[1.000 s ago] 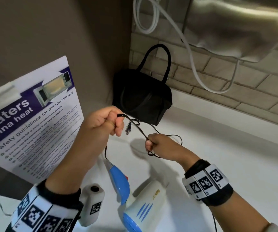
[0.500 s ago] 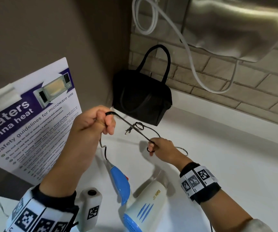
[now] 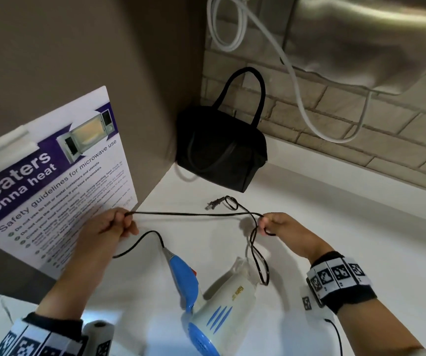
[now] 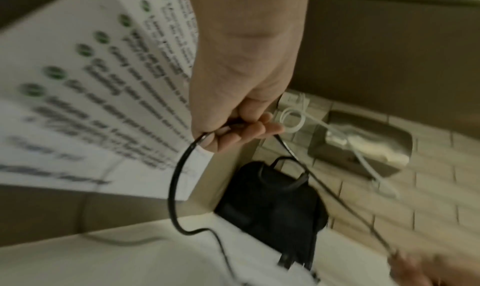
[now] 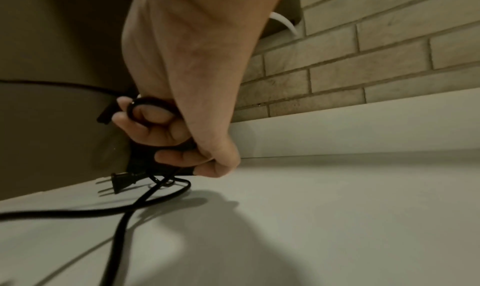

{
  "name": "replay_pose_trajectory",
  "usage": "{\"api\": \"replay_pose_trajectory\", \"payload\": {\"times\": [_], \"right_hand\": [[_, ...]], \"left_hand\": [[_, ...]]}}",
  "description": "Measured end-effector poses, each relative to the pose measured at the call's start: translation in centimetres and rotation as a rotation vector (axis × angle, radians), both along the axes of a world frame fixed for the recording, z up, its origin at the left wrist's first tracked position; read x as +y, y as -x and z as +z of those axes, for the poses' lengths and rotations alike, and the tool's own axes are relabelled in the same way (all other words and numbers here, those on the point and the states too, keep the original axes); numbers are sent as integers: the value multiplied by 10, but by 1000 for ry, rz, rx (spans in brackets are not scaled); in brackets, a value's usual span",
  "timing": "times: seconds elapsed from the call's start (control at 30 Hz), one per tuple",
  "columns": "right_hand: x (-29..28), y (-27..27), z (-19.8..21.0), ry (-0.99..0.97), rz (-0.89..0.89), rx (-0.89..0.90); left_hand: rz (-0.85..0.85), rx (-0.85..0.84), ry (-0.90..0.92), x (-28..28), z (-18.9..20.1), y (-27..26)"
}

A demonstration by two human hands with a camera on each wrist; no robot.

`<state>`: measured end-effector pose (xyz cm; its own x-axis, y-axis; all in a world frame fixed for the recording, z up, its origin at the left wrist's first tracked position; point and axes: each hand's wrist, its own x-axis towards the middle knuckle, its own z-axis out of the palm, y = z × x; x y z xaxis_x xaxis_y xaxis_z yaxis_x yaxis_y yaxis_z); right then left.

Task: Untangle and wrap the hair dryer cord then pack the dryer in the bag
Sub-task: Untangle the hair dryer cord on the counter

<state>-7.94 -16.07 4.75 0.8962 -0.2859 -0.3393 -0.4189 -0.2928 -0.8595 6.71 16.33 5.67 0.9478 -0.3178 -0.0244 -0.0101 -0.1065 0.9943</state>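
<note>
One black bag (image 3: 222,150), seemingly shut, contents hidden, cord (image 3: 194,214) outside.

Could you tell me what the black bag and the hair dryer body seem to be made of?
The bag looks like soft matte fabric, perhaps nylon: it slumps and shows no shine. The hair dryer looks like hard, smooth, moulded plastic, cream with blue parts.

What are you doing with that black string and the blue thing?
That string is the hair dryer's cord. The person's left hand and right hand each grip it and stretch a length between them above the white counter. A small tangle remains near the plug. The blue and white hair dryer lies on the counter, and the black bag waits in the corner.
</note>
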Motion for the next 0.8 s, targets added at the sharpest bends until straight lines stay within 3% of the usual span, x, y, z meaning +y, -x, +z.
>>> {"api": "replay_pose_trajectory", "payload": {"times": [0.13,0.23,0.3,0.37,0.43,0.5,0.6,0.67,0.8], "right_hand": [[-4,-1,0,78,-102,83],[0,-4,-3,189,-93,184],[5,-8,2,267,-75,238],[12,-12,11,311,-95,262],[20,-15,24,353,-90,276],[30,-18,35,415,-48,299],[49,-20,50,503,0,307],[60,-22,59,542,54,313],[70,-22,74,461,168,287]], "left_hand": [[10,159,-166,5,-37,-3],[-86,236,-331,9,-63,-9],[-201,98,-571,8,-71,-9],[-344,-131,-966,-2,-61,3],[-355,-392,-1239,-19,-44,18],[-329,-566,-1232,-41,-27,33],[-355,-842,-912,-80,-12,49],[-459,-961,-839,-104,1,59],[-623,-931,-819,-129,29,67]]}}
